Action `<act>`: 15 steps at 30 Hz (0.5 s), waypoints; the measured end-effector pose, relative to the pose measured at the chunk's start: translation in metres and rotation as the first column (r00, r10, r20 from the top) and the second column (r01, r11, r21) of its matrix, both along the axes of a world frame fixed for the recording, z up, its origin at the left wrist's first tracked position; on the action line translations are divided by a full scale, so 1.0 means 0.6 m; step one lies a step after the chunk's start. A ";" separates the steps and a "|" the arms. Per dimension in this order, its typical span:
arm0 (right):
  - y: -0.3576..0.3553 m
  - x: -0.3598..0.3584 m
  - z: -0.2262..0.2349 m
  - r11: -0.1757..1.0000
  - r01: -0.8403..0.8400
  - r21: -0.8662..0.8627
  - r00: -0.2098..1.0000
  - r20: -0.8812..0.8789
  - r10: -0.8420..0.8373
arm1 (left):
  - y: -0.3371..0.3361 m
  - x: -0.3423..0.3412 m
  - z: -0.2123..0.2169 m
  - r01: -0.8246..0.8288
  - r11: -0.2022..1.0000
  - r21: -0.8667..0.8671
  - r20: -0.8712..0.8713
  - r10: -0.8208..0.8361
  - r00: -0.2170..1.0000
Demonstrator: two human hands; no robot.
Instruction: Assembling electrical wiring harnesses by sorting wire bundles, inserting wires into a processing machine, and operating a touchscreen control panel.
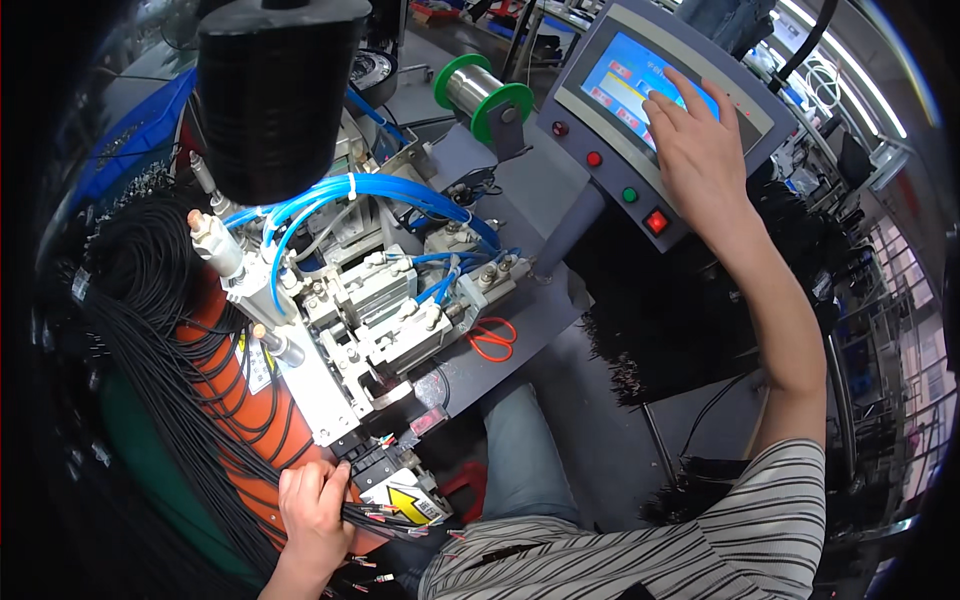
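Smooth orange surface [207, 305], left fingers [334, 486] gripping thin cables [360, 514]

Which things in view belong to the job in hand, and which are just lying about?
In the job:
- black cables, held in the left hand
- machine with blue hoses
- control screen, at the right hand

Probably just lying about:
- red-handled scissors
- blue bin, upper left

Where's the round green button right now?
In the head view's upper right, the green button sits on the gray panel, between a round red button and the square red button, left of the right hand.
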State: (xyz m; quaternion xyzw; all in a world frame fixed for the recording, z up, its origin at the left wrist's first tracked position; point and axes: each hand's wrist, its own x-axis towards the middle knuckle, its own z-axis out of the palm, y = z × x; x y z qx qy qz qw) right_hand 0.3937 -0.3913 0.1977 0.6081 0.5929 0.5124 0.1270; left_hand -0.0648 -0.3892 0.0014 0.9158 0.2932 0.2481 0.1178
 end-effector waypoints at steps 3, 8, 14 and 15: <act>0.000 -0.005 0.000 0.999 -0.041 0.023 0.999 -0.034 0.042 | -0.001 0.000 -0.001 -0.021 1.000 0.015 0.004 0.021 1.000; -0.027 -0.067 -0.092 0.914 -0.360 0.187 0.771 -0.492 0.404 | 0.003 -0.019 -0.015 0.004 0.991 -0.133 0.044 0.002 0.999; -0.066 -0.253 -0.265 0.802 -0.542 0.250 -0.133 -0.968 0.212 | 0.020 -0.026 -0.007 0.222 0.948 -0.230 0.199 -0.178 0.964; -0.073 -0.276 -0.289 0.789 -0.565 0.241 -0.312 -0.948 0.067 | 0.018 -0.013 -0.002 0.210 0.952 -0.223 0.204 -0.165 0.965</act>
